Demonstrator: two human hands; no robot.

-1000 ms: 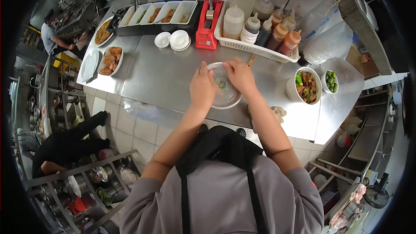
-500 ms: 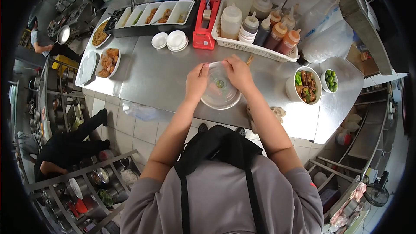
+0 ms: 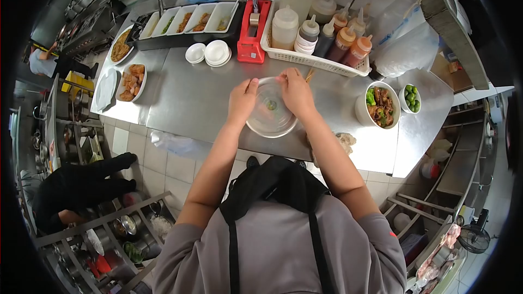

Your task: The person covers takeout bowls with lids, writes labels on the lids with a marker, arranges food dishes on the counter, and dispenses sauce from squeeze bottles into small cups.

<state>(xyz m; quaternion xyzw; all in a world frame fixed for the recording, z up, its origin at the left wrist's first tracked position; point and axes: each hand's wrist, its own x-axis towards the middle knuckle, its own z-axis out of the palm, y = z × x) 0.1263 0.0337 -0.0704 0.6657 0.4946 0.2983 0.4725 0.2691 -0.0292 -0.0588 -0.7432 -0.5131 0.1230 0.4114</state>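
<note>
A round clear plastic lid or container (image 3: 271,117) is at the near middle of the steel counter, with something green showing at its centre. My left hand (image 3: 243,100) is closed on its left rim, fingers pinched near the far edge. On the opposite side my right hand (image 3: 297,91) grips the rim, its fingers curled. Thin wooden sticks (image 3: 310,75) lie just beyond my right hand. Under my right forearm is a crumpled translucent bag or glove (image 3: 345,141).
Right of my hands stand a bowl of meat and greens (image 3: 383,106) and a bowl of green limes (image 3: 410,99). Behind are a basket of sauce bottles (image 3: 318,64), a red tape dispenser (image 3: 251,49) and small white dishes (image 3: 218,53). Two other people are at the left.
The whole view has shifted slightly, so the counter items appear a little further left. Both hands remain on the clear lid or container. The co-worker at upper left has changed pose.
</note>
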